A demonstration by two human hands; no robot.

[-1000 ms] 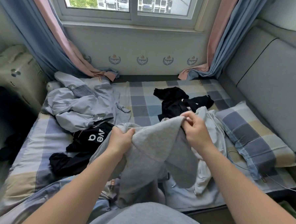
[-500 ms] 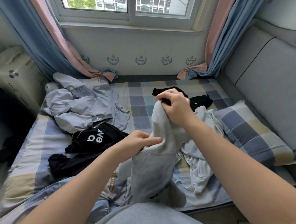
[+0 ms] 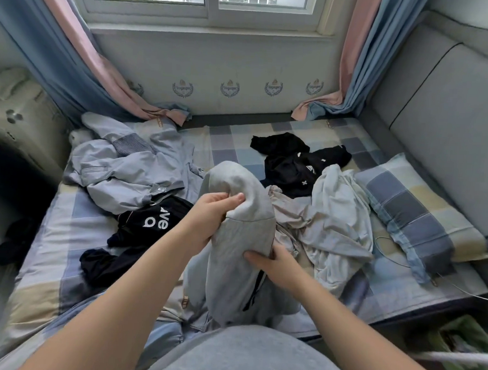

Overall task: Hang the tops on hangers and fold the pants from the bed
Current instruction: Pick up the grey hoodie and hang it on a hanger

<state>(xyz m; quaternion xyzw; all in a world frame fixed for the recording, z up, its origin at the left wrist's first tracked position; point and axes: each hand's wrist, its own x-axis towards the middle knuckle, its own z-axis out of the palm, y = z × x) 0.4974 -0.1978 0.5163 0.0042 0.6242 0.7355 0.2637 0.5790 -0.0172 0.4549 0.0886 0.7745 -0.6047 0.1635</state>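
Observation:
A light grey sweat garment hangs upright over the bed's near edge. My left hand grips it near its top fold, thumb and fingers curled into the fabric. Lower down, my right hand holds its right side beside a dark zip or cord. On the checked bed lie a pale blue jacket at the left, a black top with white letters, another black garment at the back, and a pale crumpled garment to the right.
A checked pillow lies at the bed's right end against a grey padded wall. Curtains hang at both sides of the window. A dark piece of clothing lies off the bed's left edge. A thin cable runs by the pillow.
My right hand let go of the garment's top and dropped to take hold lower on its right side. My left hand moved up to the top fold. The garment now hangs narrower.

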